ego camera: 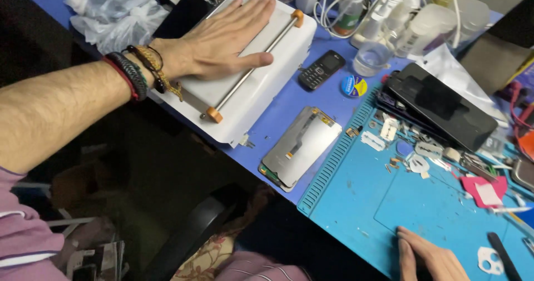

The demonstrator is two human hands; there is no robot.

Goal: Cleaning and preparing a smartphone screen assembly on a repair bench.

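My left hand (pixel 222 39) lies flat, palm down, fingers spread, on the top plate of a white box-shaped machine (pixel 272 64) with a metal rod and orange end caps. Several braided bracelets ring that wrist. My right hand (pixel 431 256) rests at the bottom edge on a blue work mat (pixel 378 203), fingers loosely curled, holding nothing that I can see; part of it is cut off by the frame. A silver phone screen panel (pixel 300 146) lies face down between the machine and the mat.
A small black keypad phone (pixel 321 68), a round blue tin (pixel 354 85), a stack of dark phones (pixel 439 106), razor blades and small parts (pixel 411 153), pink pieces (pixel 484 189), bottles and cables (pixel 389 14), crumpled plastic bags (pixel 119 8). A black chair arm (pixel 194 228) below the table edge.
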